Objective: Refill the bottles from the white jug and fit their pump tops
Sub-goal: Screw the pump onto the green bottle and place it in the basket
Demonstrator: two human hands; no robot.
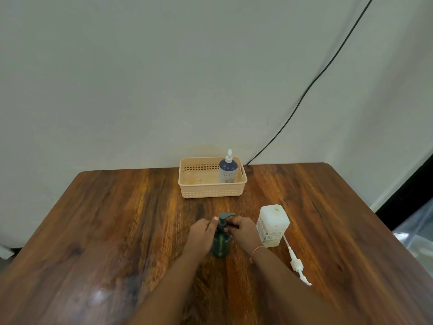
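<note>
Hands both on green bottle (221, 245), mid-table: left hand (201, 235) wraps its shoulder, right hand (243, 231) pinches the dark pump top (225, 218) at the collar.
Risks (judgement): collar cross-threads, or bottle tips if the twist beats the left grip; right wrist sits just beside white jug (273, 225) and could knock it. Loose white pump (296, 263) lies nearer the table's (117, 219) right edge. Basket (210, 191) at far edge holds blue bottle (227, 170), pump fitted, well apart.

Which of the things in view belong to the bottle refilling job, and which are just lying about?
Job: green bottle, gripped by left hand; dark pump top, pinched by right hand; white jug; loose white pump; blue bottle.
Lying about: beige basket holding the blue bottle; black cable on the wall.
</note>
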